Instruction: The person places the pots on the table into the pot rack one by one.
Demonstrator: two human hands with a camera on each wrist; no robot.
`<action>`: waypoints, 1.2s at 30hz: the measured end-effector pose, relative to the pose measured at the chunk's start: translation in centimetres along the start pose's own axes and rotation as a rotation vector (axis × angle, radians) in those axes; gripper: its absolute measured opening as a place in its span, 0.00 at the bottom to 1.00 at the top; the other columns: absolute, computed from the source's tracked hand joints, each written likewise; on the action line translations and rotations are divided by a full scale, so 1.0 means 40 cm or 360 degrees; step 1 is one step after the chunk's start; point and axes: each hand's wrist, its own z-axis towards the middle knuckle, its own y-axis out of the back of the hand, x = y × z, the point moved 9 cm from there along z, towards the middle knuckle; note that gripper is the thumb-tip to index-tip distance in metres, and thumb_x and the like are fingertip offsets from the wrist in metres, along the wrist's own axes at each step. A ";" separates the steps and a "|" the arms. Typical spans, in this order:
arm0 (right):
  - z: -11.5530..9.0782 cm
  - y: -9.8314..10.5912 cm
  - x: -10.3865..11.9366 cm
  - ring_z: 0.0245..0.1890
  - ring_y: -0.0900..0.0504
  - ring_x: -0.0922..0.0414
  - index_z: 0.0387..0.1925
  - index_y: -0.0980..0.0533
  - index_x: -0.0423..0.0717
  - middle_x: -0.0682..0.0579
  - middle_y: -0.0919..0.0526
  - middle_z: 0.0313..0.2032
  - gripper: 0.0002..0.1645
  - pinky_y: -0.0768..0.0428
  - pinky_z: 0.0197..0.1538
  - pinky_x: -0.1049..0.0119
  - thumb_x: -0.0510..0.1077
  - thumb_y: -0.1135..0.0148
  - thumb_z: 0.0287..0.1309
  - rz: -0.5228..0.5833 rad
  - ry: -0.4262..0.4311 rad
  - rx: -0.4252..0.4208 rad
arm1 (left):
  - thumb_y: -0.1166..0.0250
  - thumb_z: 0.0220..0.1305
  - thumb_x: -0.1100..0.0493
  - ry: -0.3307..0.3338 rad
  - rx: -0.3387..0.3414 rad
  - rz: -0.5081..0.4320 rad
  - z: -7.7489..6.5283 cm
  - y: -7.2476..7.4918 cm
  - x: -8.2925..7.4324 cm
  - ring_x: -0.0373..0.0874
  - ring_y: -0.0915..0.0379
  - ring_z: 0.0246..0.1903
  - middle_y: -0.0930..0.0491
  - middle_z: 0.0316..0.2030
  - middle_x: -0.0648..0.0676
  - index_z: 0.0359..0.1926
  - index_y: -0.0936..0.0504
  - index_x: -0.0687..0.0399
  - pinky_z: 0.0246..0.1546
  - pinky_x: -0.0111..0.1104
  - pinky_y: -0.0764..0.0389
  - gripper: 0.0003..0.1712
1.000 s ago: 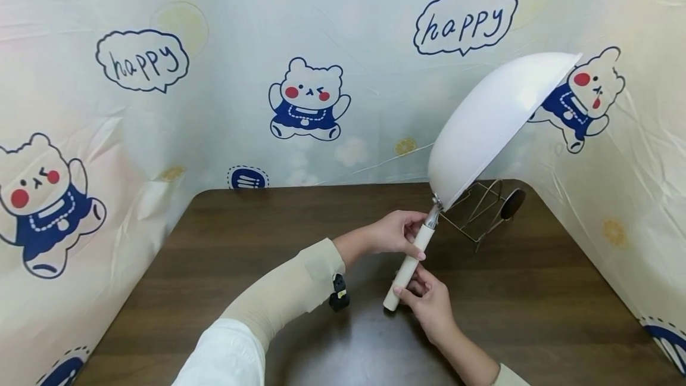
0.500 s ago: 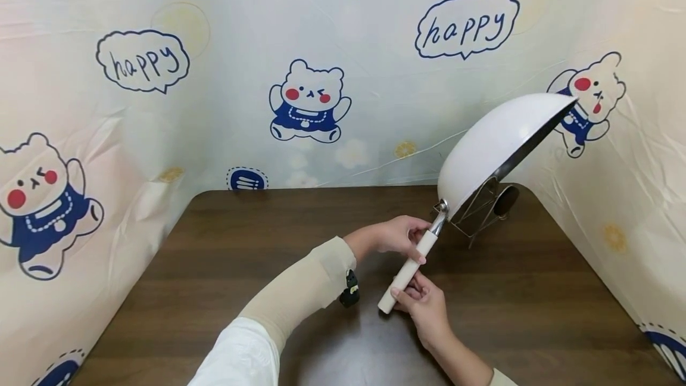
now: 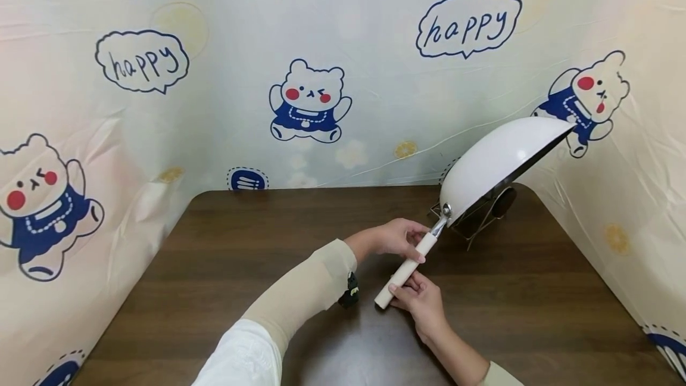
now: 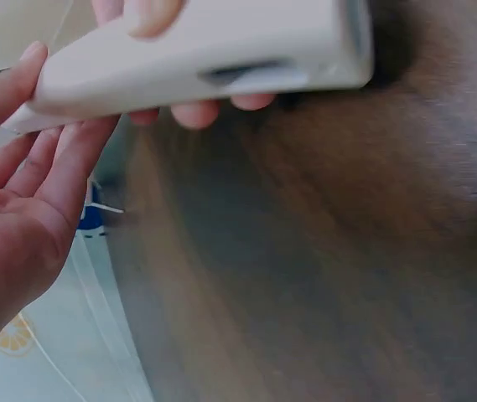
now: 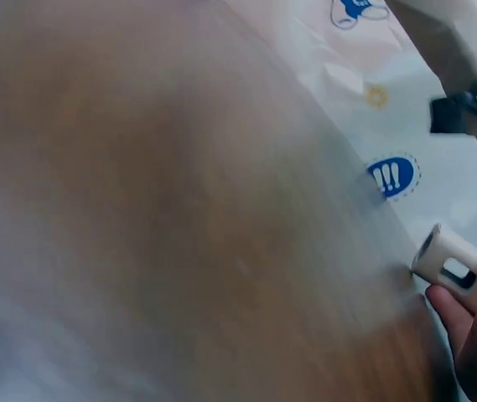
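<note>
A white wok (image 3: 498,162) is tilted with its dark inside facing down and to the right. Its cream handle (image 3: 405,270) slants toward me, joined to the bowl by a metal neck. My left hand (image 3: 396,238) pinches the handle near that neck, thumb on top. Lower down, my right hand (image 3: 423,305) grips it close to the end. The left wrist view shows the left fingers (image 4: 79,159) along the handle (image 4: 204,59), partly out of frame. At the right edge of the right wrist view is the handle's end (image 5: 452,260), with its hanging slot.
A wire rack (image 3: 471,237) with a dark round disc (image 3: 504,202) stands under the wok, partly hidden; contact cannot be told. Both are at the back right of the brown wooden table (image 3: 257,213). A printed cloth (image 3: 225,118) hangs behind and at both sides.
The wok's bowl has come down and tipped further over toward the rack, covering more of it. Both hands keep their hold on the handle, whose end has shifted slightly left.
</note>
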 end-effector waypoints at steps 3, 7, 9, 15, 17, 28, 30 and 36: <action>0.015 0.009 0.007 0.35 0.16 0.53 0.52 0.29 0.22 0.40 0.18 0.37 0.22 0.15 0.37 0.58 0.25 0.37 0.55 -0.0111 -0.0032 0.0024 | 0.25 0.53 0.65 -0.0075 -0.0111 0.0098 -0.005 0.009 0.002 0.37 0.22 0.42 0.18 0.45 0.52 0.65 0.27 0.57 0.38 0.29 0.20 0.37; 0.022 0.025 0.014 0.36 0.16 0.49 0.53 0.29 0.24 0.40 0.18 0.38 0.22 0.15 0.37 0.56 0.29 0.36 0.57 -0.0244 -0.0101 0.0099 | 0.25 0.53 0.65 -0.0145 -0.0207 0.0090 -0.022 0.006 0.009 0.39 0.19 0.42 0.17 0.46 0.55 0.63 0.26 0.59 0.40 0.27 0.20 0.35; 0.019 0.034 0.016 0.38 0.16 0.48 0.55 0.30 0.23 0.39 0.18 0.40 0.25 0.15 0.37 0.55 0.30 0.37 0.58 -0.0287 -0.0132 0.0144 | 0.26 0.53 0.66 -0.0149 -0.0231 0.0069 -0.035 0.002 0.017 0.39 0.19 0.42 0.17 0.46 0.55 0.62 0.26 0.59 0.40 0.27 0.20 0.34; 0.015 0.069 0.032 0.39 0.16 0.46 0.57 0.32 0.22 0.34 0.20 0.45 0.27 0.16 0.38 0.54 0.32 0.37 0.59 -0.0344 -0.0147 0.0199 | 0.26 0.53 0.66 -0.0145 -0.0275 0.0074 -0.083 0.000 0.048 0.39 0.19 0.42 0.17 0.45 0.53 0.58 0.23 0.57 0.39 0.28 0.20 0.30; 0.018 0.083 0.043 0.40 0.16 0.45 0.57 0.32 0.22 0.33 0.20 0.45 0.26 0.16 0.38 0.54 0.32 0.37 0.59 -0.0364 -0.0135 0.0175 | 0.26 0.53 0.66 -0.0160 -0.0279 0.0108 -0.098 0.000 0.055 0.38 0.19 0.41 0.17 0.44 0.52 0.57 0.23 0.57 0.40 0.28 0.20 0.29; 0.031 0.134 0.107 0.40 0.16 0.45 0.55 0.30 0.24 0.31 0.21 0.47 0.23 0.16 0.37 0.56 0.30 0.38 0.60 -0.0501 -0.0023 0.0043 | 0.25 0.52 0.66 -0.0194 -0.0349 0.0216 -0.175 -0.012 0.087 0.35 0.20 0.39 0.16 0.40 0.48 0.52 0.19 0.56 0.46 0.33 0.21 0.25; 0.032 0.143 0.122 0.40 0.16 0.46 0.55 0.29 0.25 0.31 0.21 0.48 0.23 0.16 0.37 0.57 0.32 0.36 0.59 -0.0569 0.0027 0.0035 | 0.25 0.52 0.65 -0.0200 -0.0370 0.0244 -0.191 -0.008 0.091 0.37 0.20 0.39 0.16 0.40 0.48 0.51 0.19 0.56 0.45 0.33 0.21 0.23; 0.027 0.179 0.171 0.38 0.16 0.54 0.51 0.24 0.31 0.36 0.18 0.46 0.21 0.17 0.37 0.63 0.36 0.32 0.57 -0.0916 0.0263 -0.0014 | 0.29 0.58 0.65 -0.0240 -0.0493 0.0253 -0.248 0.023 0.107 0.38 0.21 0.40 0.17 0.43 0.56 0.51 0.19 0.61 0.40 0.30 0.20 0.19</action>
